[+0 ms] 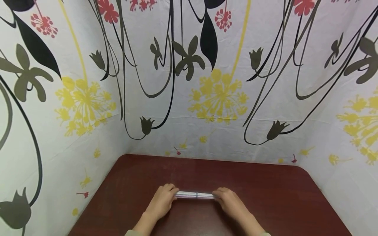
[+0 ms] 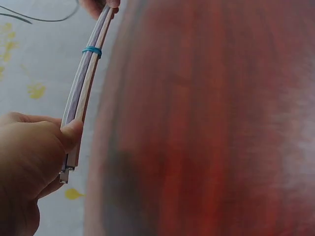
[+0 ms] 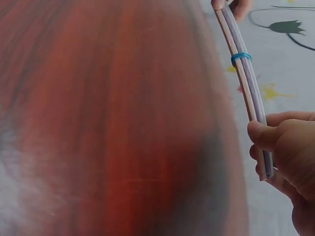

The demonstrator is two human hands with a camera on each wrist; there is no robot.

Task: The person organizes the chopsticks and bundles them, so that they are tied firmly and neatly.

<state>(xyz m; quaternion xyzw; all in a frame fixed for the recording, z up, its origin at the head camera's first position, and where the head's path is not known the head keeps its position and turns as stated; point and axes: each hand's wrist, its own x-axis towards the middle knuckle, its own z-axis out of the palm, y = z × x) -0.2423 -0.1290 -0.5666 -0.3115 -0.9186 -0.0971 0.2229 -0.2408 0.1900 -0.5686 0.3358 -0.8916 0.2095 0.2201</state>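
Note:
A slim bundle of long pale strips (image 1: 186, 194), pinkish and lilac in the wrist views, is held level above the table. A blue rubber band (image 2: 92, 51) is wrapped round its middle. My left hand (image 1: 161, 201) pinches the left end, with the thumb (image 2: 73, 133) along one side. At the other end, my right hand (image 1: 231, 204) grips the bundle between thumb and fingers. Small shiny bits show at the left tip in the left wrist view; what they are is too small to tell. The bundle looks slightly bowed in both wrist views.
Below the hands lies a dark red-brown wooden table (image 1: 260, 186) with rounded far corners. A white cloth (image 1: 177, 108) printed with yellow, red and dark plant shapes hangs behind it and along both sides.

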